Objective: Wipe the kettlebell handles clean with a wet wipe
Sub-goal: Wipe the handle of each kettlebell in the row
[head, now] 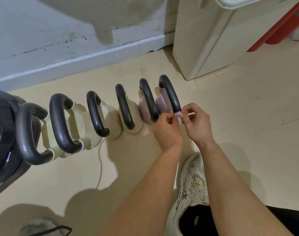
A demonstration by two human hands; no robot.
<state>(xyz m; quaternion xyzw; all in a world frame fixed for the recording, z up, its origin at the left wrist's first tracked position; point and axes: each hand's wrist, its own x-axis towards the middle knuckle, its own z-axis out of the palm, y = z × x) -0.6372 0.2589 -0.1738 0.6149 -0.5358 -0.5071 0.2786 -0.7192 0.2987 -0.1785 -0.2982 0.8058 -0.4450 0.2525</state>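
Fingers (186, 111) of left hand (167, 128) and right hand (199, 124) pinch bunched wet wipe (179, 117) at 6 o'clock end of rightmost kettlebell handle (171, 94), seemingly touching; advise unfolding, wrapping round, stroking toward 12 o'clock.

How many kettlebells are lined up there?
6 in one row: four cream at left, two purple at right by the hands. Dark gear far left may hide more.

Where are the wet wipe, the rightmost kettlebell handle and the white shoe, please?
wet wipe (179, 116): head view, its bunched white middle.
rightmost kettlebell handle (171, 94): head view, middle of the black bar.
white shoe (193, 181): head view, its upper.
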